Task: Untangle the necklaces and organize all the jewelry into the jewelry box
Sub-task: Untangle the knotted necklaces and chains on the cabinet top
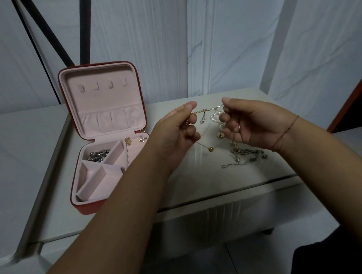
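the box (85,208) has a red matt shell and soft pink velvety lining. the chains (243,154) are shiny metal, gold and silver. the desk (204,179) is smooth, glossy white.

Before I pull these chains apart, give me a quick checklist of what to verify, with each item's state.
1. Left hand pinches the gold chain: ok.
2. Right hand grips the far side of the tangle: ok.
3. Tangle worked loose: not ok, the chains are knotted between the hands.
4. Jewelry box open, with bare compartments: ok.
5. All jewelry off the table: not ok, a silver chain lies there.
6. Which strand crosses over which: cannot tell.
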Demonstrator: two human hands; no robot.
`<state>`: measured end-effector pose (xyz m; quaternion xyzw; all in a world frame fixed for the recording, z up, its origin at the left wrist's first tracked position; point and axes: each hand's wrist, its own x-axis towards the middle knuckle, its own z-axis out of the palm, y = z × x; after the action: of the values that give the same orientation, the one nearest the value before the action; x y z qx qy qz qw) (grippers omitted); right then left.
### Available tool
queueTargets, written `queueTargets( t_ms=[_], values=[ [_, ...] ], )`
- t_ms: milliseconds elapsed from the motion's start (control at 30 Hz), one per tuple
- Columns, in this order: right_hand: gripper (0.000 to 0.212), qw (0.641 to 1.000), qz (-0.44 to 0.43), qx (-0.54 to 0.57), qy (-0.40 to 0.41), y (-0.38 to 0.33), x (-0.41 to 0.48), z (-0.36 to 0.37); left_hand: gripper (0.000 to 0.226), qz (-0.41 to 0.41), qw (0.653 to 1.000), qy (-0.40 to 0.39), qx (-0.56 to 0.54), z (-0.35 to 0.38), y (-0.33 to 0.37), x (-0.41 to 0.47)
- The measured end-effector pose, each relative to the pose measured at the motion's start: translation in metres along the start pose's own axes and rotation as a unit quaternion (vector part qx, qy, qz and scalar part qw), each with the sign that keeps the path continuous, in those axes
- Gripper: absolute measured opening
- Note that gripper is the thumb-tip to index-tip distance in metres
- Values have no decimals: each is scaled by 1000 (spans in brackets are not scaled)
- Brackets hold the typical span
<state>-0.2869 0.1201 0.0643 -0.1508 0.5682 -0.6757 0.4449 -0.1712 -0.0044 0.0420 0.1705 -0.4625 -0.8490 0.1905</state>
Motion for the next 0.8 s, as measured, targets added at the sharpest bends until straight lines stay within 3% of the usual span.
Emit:
queueTargets(
  t_ms=[233, 467, 700, 800],
  values=[
    [35, 998, -37, 42, 25, -4, 0, -2, 4, -6, 999, 20, 31, -5, 3, 0],
    [45, 997, -48, 54, 36, -6, 0, -6, 27, -5, 999, -25, 31, -4, 5, -4],
    [27, 990, -68, -120, 41, -3, -5, 0, 27, 6, 998, -63, 21, -1, 8, -6],
    [18, 981, -75, -179, 6, 1, -7, 3, 29, 6, 997, -82, 16, -1, 8, -7]
  ],
)
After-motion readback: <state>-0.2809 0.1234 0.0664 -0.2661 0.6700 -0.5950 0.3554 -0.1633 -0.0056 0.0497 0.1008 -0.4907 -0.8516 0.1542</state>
